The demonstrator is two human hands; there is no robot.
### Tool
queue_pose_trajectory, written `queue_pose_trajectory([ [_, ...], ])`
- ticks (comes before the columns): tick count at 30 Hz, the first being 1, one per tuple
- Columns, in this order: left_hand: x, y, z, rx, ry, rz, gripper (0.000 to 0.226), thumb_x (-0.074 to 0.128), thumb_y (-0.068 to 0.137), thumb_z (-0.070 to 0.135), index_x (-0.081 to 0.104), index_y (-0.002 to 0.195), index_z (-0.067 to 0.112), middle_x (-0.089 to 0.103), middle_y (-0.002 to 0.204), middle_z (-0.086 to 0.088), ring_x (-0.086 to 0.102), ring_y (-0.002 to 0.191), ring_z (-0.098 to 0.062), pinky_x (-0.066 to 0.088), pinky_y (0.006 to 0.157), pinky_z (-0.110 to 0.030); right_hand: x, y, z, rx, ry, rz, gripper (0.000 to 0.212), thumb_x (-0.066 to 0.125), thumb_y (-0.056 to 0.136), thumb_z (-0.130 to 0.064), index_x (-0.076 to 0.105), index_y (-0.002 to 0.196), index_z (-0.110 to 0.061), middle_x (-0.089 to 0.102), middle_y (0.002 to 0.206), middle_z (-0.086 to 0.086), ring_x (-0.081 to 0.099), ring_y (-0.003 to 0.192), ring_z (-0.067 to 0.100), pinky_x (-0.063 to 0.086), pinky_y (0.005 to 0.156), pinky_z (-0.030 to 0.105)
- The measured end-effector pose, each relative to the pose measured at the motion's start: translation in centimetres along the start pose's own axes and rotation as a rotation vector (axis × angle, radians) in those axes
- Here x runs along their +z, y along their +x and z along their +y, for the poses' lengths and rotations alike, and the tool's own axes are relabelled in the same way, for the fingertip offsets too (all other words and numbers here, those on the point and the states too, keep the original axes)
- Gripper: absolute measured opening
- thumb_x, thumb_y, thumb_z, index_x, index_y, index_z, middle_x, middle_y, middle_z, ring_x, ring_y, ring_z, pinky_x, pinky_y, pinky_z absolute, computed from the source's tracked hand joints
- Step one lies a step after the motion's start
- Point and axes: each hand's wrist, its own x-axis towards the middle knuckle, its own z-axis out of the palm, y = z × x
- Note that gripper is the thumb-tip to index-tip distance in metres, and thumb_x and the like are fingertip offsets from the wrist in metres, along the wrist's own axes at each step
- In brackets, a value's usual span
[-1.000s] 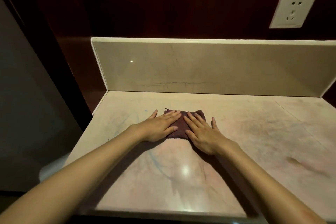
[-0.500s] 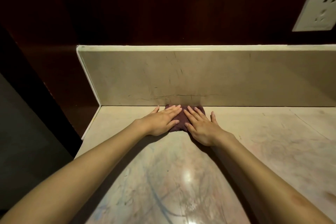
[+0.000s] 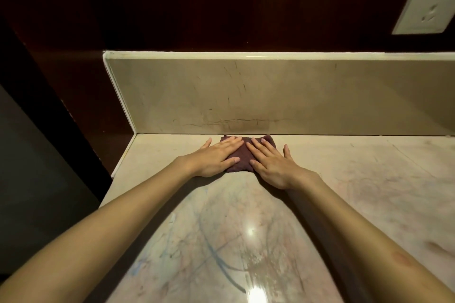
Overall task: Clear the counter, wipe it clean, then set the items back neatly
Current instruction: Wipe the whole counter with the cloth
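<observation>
Maroon cloth (image 3: 242, 155) now pushed up against backsplash (image 3: 246, 96), I think touching, left hand (image 3: 216, 158) and right hand (image 3: 272, 167) pressing flat-fingered; worktop (image 3: 221, 241) wiping stroke reached back edge.

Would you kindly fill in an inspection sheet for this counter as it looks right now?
Surface: marble counter, glossy, with faint smears and blue streaks near the front.
Job's things: dark purple cloth lying flat, its far edge at the backsplash.
Clutter: nothing seen.
Hands: left hand and right hand press flat on the cloth, fingers straight.
Cables: nothing seen.
Surroundings: dark wood wall panel; white wall socket, nothing plugged in.
</observation>
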Motion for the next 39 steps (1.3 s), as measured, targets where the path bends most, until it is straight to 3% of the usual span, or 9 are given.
queue_pose_trajectory([
  [13, 3.4, -9.5, 3.9, -0.007, 0.004, 0.002, 0.058, 0.028, 0.103, 0.040, 0.002, 0.153, 0.028, -0.003, 0.160, 0.012, -0.006, 0.145, -0.001, -0.007, 0.118, -0.042, 3.3, -9.0, -3.8, -0.077, 0.034, 0.015, 0.056, 0.018, 0.104, -0.039, -0.003, 0.154, -0.027, -0.012, 0.161, -0.008, -0.013, 0.147, 0.011, -0.012, 0.113, 0.055],
  [18, 5.2, -13.9, 6.5, -0.032, 0.004, 0.010, 0.058, 0.027, 0.102, 0.042, 0.001, 0.153, 0.030, -0.004, 0.160, 0.014, -0.009, 0.137, 0.009, -0.008, 0.117, -0.040, 4.5, -13.7, -5.3, -0.101, 0.021, 0.002, 0.056, 0.018, 0.104, -0.040, -0.004, 0.154, -0.026, -0.013, 0.160, -0.008, -0.014, 0.147, 0.012, -0.014, 0.113, 0.053],
  [23, 6.4, -17.9, 9.6, -0.073, 0.012, -0.005, 0.059, 0.028, 0.102, 0.042, 0.001, 0.153, 0.030, -0.004, 0.160, 0.014, -0.006, 0.143, 0.003, -0.008, 0.117, -0.040, 5.6, -18.1, -6.4, -0.131, 0.013, -0.003, 0.057, 0.017, 0.103, -0.041, -0.005, 0.153, -0.026, -0.014, 0.160, -0.008, -0.014, 0.147, 0.012, -0.014, 0.113, 0.054],
  [29, 8.1, -22.5, 12.6, -0.106, -0.004, -0.004, 0.059, 0.030, 0.102, 0.042, 0.003, 0.153, 0.030, -0.004, 0.160, 0.013, -0.009, 0.134, 0.011, -0.008, 0.117, -0.042, 7.1, -22.7, -7.5, -0.174, 0.013, -0.004, 0.057, 0.017, 0.103, -0.042, -0.005, 0.153, -0.026, -0.014, 0.160, -0.008, -0.015, 0.147, 0.012, -0.013, 0.114, 0.053],
  [39, 8.6, -25.7, 14.2, -0.105, -0.064, -0.007, 0.055, 0.023, 0.101, 0.046, 0.006, 0.152, 0.034, -0.001, 0.158, 0.020, -0.009, 0.135, 0.013, -0.012, 0.116, -0.040, 8.0, -26.3, -9.0, -0.181, 0.034, 0.016, 0.057, 0.015, 0.103, -0.046, -0.001, 0.154, -0.026, -0.011, 0.161, -0.009, -0.014, 0.147, 0.010, -0.016, 0.113, 0.053],
])
